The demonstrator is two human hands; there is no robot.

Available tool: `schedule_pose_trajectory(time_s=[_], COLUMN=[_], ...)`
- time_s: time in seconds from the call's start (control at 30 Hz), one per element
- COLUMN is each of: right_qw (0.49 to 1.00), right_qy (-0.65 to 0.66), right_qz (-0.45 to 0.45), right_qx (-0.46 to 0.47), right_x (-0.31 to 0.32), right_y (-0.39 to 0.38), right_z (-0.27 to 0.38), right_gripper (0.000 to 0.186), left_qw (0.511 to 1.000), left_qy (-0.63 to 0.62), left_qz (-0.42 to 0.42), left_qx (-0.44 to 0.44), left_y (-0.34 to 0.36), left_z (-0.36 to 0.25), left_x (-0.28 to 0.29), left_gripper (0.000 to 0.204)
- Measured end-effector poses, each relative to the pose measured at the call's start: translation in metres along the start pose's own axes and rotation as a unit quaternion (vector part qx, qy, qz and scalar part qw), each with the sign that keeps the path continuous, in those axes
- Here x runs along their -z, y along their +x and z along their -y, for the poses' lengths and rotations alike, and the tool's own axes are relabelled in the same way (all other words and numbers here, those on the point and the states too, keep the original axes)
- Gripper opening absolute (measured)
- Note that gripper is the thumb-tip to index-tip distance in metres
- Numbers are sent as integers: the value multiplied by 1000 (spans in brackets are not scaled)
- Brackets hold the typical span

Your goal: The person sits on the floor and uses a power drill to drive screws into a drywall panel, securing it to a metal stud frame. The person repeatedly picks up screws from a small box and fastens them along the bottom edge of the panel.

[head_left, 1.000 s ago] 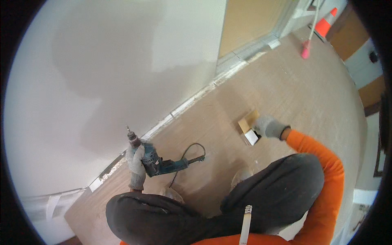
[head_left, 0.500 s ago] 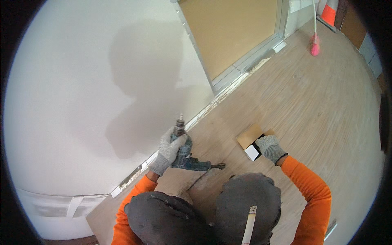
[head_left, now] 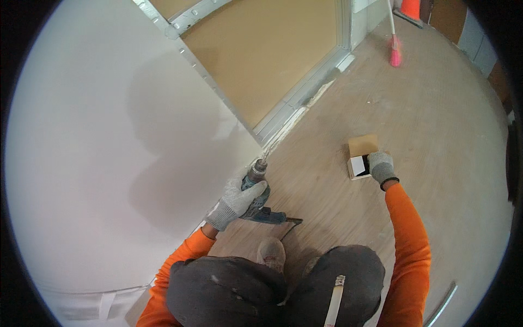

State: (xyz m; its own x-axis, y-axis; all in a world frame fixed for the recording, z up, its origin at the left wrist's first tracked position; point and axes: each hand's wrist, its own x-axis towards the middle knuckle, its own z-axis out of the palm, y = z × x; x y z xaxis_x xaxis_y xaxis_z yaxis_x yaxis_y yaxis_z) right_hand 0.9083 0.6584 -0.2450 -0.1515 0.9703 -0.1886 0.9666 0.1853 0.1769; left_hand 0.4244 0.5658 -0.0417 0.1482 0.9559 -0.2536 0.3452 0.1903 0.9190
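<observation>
My gloved left hand [head_left: 238, 197] grips a dark teal power drill [head_left: 264, 212] near the foot of the white wall panel [head_left: 81, 141], its chuck and bit [head_left: 257, 169] angled upward, its cord trailing on the floor. My gloved right hand [head_left: 382, 167] is at a small open cardboard box [head_left: 362, 145] on the floor, with its curled fingers dipped among the dark contents beside a white piece [head_left: 356, 164]; what they hold is hidden. A white cigarette-like stick [head_left: 335, 305] juts into the bottom of the view, above my dark-trousered knees.
A tan panel in a metal frame [head_left: 256, 60] adjoins the wall. A pink-headed broom [head_left: 395, 54] and an orange cone [head_left: 409, 10] stand at the upper right. A metal strip [head_left: 442, 302] lies at lower right. My shoe [head_left: 271, 253] rests between wall and knees.
The view has shifted to show more of the tan panel. My left hand and drill have moved rightward in view. My right hand stays at the box, its fingers reaching into it.
</observation>
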Motion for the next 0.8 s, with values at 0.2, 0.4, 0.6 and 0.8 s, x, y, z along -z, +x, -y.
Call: schedule_pose_trajectory(time_s=[0.2,0.4,0.6,0.8], right_qw=[993,948,858,792], right_qy=[29,283,498,598], right_qz=[96,48,-36,46], right_qx=[-58,-133,-119,-116], right_x=[38,120,214,278], right_y=[-17,-52,-86,-55], right_z=[-6,15,58,127], right_gripper=[23,27,24,15], left_qw=[998,986,965,961], left_qy=[28,-109,-94,-37], left_qz=[33,122,242,273], left_qx=[-35,44,42,-5], left_y=[34,47,61,70], left_z=[29,61,70,49], left_x=[-25,-34,-46,-49], left_gripper=[32,28,26,28])
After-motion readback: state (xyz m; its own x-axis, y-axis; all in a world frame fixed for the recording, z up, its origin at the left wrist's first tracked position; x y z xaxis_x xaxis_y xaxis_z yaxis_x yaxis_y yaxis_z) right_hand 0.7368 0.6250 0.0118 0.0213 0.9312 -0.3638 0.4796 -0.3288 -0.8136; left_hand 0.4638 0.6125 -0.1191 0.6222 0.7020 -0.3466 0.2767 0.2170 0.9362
